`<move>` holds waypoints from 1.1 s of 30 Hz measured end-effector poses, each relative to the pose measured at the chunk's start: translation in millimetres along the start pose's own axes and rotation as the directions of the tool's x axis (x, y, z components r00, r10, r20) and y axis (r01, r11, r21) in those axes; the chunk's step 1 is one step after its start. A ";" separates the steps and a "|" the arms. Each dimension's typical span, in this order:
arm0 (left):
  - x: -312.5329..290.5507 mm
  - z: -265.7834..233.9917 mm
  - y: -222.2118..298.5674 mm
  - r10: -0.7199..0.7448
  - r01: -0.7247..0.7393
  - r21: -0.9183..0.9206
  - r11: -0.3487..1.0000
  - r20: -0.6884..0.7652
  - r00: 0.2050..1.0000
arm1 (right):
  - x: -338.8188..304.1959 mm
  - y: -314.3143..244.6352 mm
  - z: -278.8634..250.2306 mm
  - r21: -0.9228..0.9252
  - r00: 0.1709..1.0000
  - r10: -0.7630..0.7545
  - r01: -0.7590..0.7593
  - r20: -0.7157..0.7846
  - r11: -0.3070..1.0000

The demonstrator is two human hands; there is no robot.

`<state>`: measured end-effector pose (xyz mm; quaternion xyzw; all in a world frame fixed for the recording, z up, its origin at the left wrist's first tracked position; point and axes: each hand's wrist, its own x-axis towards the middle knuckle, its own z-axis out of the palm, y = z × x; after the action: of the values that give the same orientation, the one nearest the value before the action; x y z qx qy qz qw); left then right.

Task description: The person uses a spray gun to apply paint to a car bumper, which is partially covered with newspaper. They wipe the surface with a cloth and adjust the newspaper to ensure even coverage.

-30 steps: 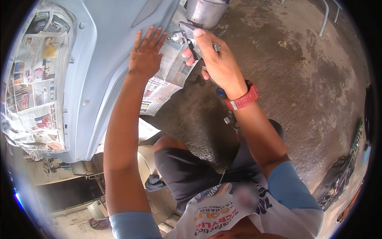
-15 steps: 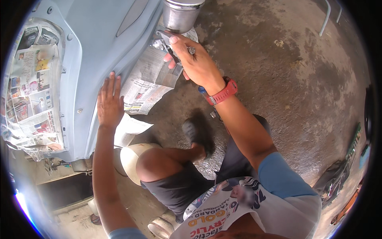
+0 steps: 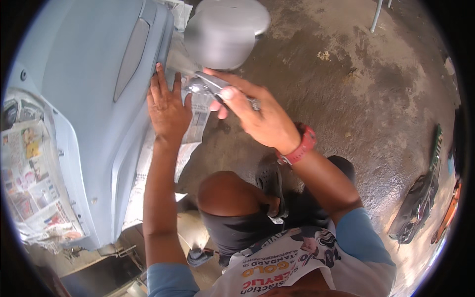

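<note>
My right hand (image 3: 267, 114) is closed around a metal spray gun (image 3: 213, 83), thumb along its back. The gun's large silver paint cup (image 3: 217, 42) sits just beyond my knuckles and looks slightly blurred. To the left stands a light grey car bumper (image 3: 94, 74), smooth and curved, with a long oval inset. My left hand (image 3: 169, 110) lies against its right edge, fingers stretched out and holding nothing. The gun's nozzle end is close beside my left fingers, pointing toward the bumper; I cannot make out any spray.
Newspaper (image 3: 37, 183) covers the bumper's left opening, and more newspaper sheets (image 3: 190, 141) hang under its right edge. My bent knee (image 3: 225, 193) is below my hands. A dark bag (image 3: 418, 208) lies on the wet-patched concrete floor (image 3: 331, 99) at the right.
My view has shifted, so the bumper appears farther left and lower. My left hand has moved up along the edge, closer to the spray gun, and the cup shows more fully.
</note>
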<state>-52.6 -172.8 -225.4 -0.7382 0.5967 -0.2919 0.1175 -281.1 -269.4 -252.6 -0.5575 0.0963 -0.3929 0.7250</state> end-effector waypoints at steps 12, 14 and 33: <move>94.6 16.8 22.7 -0.260 0.118 -0.608 0.785 -0.150 0.954 | 133.4 -72.3 2.3 -0.416 0.957 0.259 -0.185 0.130 0.891; 102.3 9.7 18.8 -0.239 0.154 -0.670 0.726 -0.037 0.970 | 160.1 -84.0 12.2 -0.486 0.943 0.311 -0.218 0.116 0.846; 190.5 68.4 3.5 -0.158 0.043 -0.455 0.890 -0.217 0.963 | 178.9 -70.2 -34.1 -0.303 0.990 0.036 0.008 0.137 0.953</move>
<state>6.0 -366.6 -226.7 -0.7331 0.6184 -0.2430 -0.1456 -212.9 -420.4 -149.4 -0.6875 0.1078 -0.3280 0.6389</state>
